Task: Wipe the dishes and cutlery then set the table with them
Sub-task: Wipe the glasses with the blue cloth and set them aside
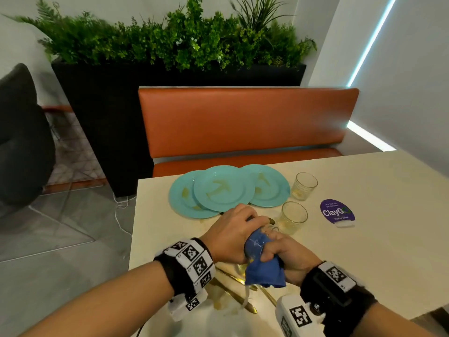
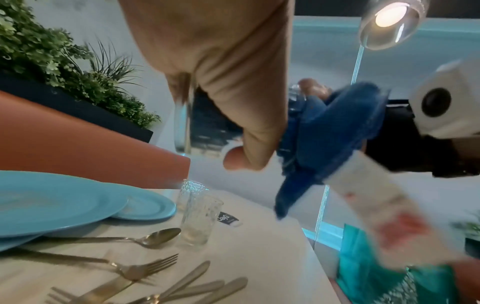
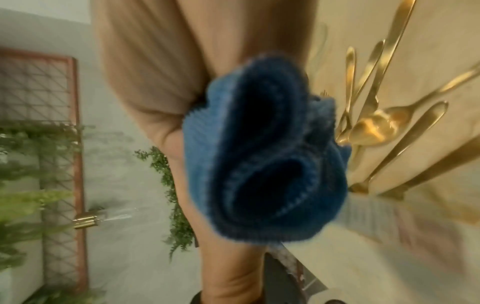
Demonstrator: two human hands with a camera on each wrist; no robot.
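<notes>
My left hand grips a clear drinking glass, held above the table near its front edge. A blue cloth is bunched in my right hand, and one end of it is pushed into the glass. In the head view the glass is mostly hidden between the two hands. Three teal plates with yellowish smears overlap at the table's far edge. Two more clear glasses stand to their right. Gold cutlery lies on the table under my wrists, with forks, knives and a spoon.
The cream table has yellowish spill marks near the cutlery. A purple sticker lies right of the glasses. An orange bench and a black planter with greenery stand beyond the far edge. Grey floor lies to the left.
</notes>
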